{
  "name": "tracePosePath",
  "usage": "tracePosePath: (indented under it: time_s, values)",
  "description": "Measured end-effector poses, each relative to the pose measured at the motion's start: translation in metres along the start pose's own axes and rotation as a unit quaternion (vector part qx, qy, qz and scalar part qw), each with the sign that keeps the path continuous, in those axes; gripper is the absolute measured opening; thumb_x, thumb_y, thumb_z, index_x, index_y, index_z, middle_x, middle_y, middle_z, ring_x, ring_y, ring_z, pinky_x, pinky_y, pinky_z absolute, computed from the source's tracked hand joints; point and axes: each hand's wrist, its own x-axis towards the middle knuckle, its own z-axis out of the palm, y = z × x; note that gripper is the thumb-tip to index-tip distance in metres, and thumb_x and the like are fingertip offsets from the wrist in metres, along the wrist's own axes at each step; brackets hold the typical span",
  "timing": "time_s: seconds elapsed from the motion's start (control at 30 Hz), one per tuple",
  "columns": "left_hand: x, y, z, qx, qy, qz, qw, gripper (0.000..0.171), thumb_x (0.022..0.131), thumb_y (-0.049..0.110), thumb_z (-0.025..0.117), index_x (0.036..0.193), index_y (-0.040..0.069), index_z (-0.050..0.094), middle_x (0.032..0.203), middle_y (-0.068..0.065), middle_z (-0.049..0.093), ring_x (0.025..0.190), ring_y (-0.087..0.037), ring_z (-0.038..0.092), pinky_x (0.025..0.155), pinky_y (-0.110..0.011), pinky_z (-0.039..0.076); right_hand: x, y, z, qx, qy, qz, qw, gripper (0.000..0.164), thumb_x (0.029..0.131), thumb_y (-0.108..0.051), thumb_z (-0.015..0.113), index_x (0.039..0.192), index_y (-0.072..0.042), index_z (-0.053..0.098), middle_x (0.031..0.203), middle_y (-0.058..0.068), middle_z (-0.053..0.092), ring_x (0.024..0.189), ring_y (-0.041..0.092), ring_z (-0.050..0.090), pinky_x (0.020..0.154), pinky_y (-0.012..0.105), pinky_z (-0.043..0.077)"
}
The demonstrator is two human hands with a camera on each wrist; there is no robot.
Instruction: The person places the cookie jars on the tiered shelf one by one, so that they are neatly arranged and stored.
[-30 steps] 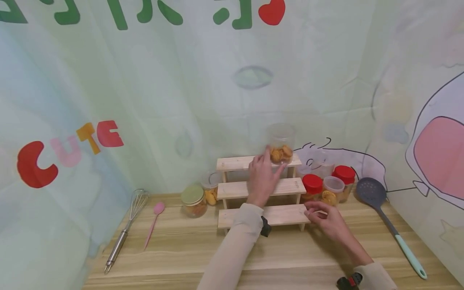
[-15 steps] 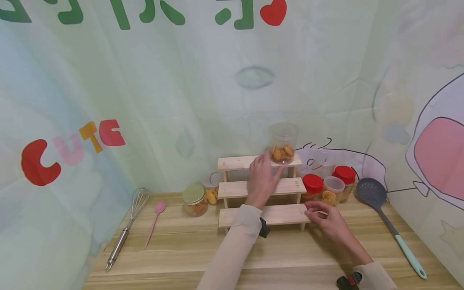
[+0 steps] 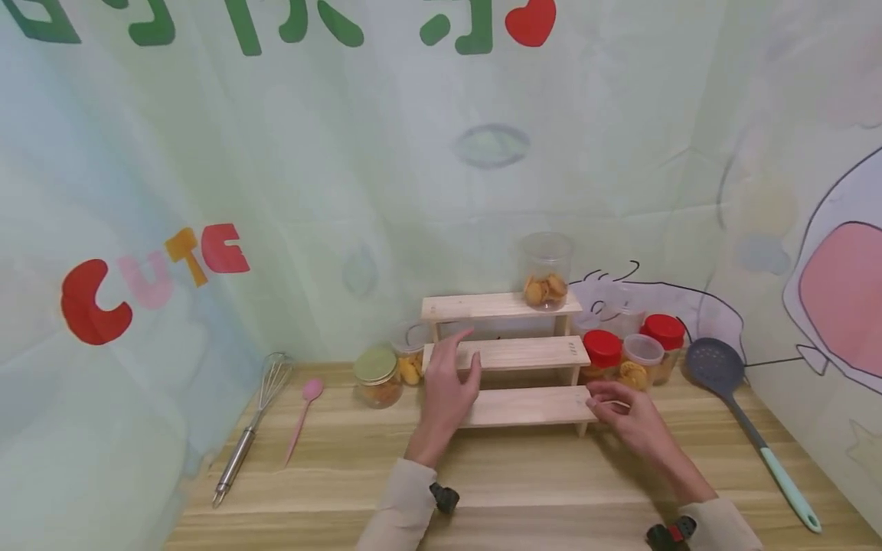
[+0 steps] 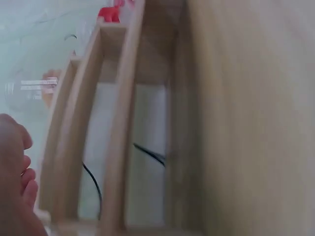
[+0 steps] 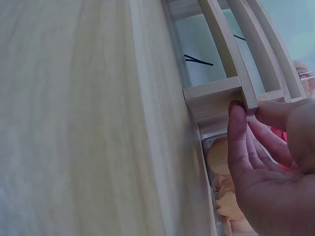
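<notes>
A three-step wooden display rack (image 3: pixel 524 405) stands against the cloth backdrop. On the right end of its top step sits a clear jar (image 3: pixel 547 275) with cookies in the bottom. My left hand (image 3: pixel 446 390), fingers and thumb apart, holds nothing and is over the rack's left side, hiding part of the lower steps. In the left wrist view it shows only at the left edge. With thumb and fingertips, my right hand (image 3: pixel 630 419) pinches the right end of the lowest step; the right wrist view shows this grip on the board's corner (image 5: pixel 250 101) up close.
Right of the rack stand red-lidded jars (image 3: pixel 602 348), an open cookie tub (image 3: pixel 641 363) and a slotted turner (image 3: pixel 717 363). To its left are a green-lidded jar (image 3: pixel 377 376), a clear jar (image 3: pixel 409 363), a pink spoon (image 3: pixel 311 390) and a whisk (image 3: pixel 258 413).
My left hand has let go of the cookie jar on the top step and moved down and left. The right hand keeps its grip on the rack. The head view has shifted slightly.
</notes>
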Motion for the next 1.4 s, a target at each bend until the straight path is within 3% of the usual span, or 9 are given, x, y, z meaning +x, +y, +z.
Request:
tracePosePath:
  time_s: [0.3, 0.47, 0.6, 0.77, 0.87, 1.17, 1.4]
  values:
    - [-0.013, -0.047, -0.045, -0.001, 0.029, -0.042, 0.9987, 0.035, 0.094, 0.015, 0.068, 0.128, 0.007, 0.062, 0.125, -0.006, 0.067, 0.120, -0.023, 0.060, 0.100, -0.040, 0.051, -0.002, -0.003, -0.003, 0.001, -0.015, 0.022, 1.000, 0.041, 0.096, -0.024, 0.070, 0.131, -0.004, 0.062, 0.118, 0.019, 0.069, 0.097, 0.009, 0.068, 0.080, 0.019, 0.057]
    - [-0.015, -0.074, -0.079, 0.026, 0.055, -0.071, 0.9956, 0.039, 0.092, 0.014, 0.071, 0.129, 0.007, 0.060, 0.127, -0.009, 0.064, 0.124, -0.025, 0.057, 0.103, -0.042, 0.047, -0.001, -0.004, 0.000, 0.003, -0.018, 0.022, 1.000, 0.042, 0.096, -0.025, 0.070, 0.131, -0.004, 0.061, 0.118, 0.019, 0.070, 0.097, 0.010, 0.069, 0.079, 0.020, 0.058]
    - [-0.021, -0.094, -0.096, 0.044, 0.067, -0.109, 0.9908, 0.047, 0.088, 0.018, 0.077, 0.130, 0.004, 0.059, 0.128, -0.014, 0.063, 0.124, -0.030, 0.055, 0.106, -0.047, 0.045, -0.001, -0.004, 0.000, 0.007, -0.022, 0.017, 1.000, 0.041, 0.096, -0.023, 0.069, 0.131, -0.003, 0.061, 0.119, 0.020, 0.069, 0.099, 0.012, 0.069, 0.080, 0.021, 0.058]
    - [-0.037, -0.112, -0.099, 0.026, 0.019, -0.205, 0.9781, 0.069, 0.085, 0.032, 0.082, 0.138, 0.003, 0.050, 0.135, -0.018, 0.054, 0.129, -0.033, 0.049, 0.110, -0.051, 0.041, -0.002, -0.005, -0.002, -0.013, -0.013, 0.008, 1.000, 0.041, 0.096, -0.026, 0.069, 0.130, -0.005, 0.062, 0.116, 0.016, 0.068, 0.100, 0.015, 0.066, 0.080, 0.019, 0.056]
    - [-0.043, -0.118, -0.098, 0.010, -0.008, -0.247, 0.9690, 0.079, 0.082, 0.035, 0.084, 0.143, 0.004, 0.043, 0.139, -0.017, 0.048, 0.132, -0.032, 0.045, 0.112, -0.051, 0.039, -0.003, -0.006, -0.002, -0.021, -0.009, 0.006, 1.000, 0.041, 0.096, -0.028, 0.069, 0.130, -0.006, 0.063, 0.115, 0.014, 0.067, 0.100, 0.015, 0.065, 0.081, 0.017, 0.055]
    - [-0.049, -0.124, -0.099, -0.026, -0.049, -0.314, 0.9480, 0.096, 0.077, 0.034, 0.088, 0.150, 0.005, 0.032, 0.141, -0.019, 0.046, 0.130, -0.034, 0.048, 0.111, -0.053, 0.042, -0.003, -0.005, -0.001, 0.000, -0.013, 0.017, 1.000, 0.041, 0.096, -0.025, 0.070, 0.130, -0.005, 0.062, 0.115, 0.016, 0.066, 0.099, 0.012, 0.064, 0.081, 0.017, 0.056]
    - [-0.053, -0.131, -0.096, -0.044, -0.079, -0.320, 0.9430, 0.085, 0.080, 0.028, 0.086, 0.143, 0.001, 0.037, 0.140, -0.023, 0.051, 0.133, -0.038, 0.050, 0.115, -0.054, 0.039, -0.003, -0.005, -0.002, 0.006, -0.018, 0.022, 1.000, 0.043, 0.096, -0.027, 0.070, 0.132, -0.006, 0.061, 0.118, 0.015, 0.066, 0.100, 0.011, 0.064, 0.081, 0.017, 0.056]
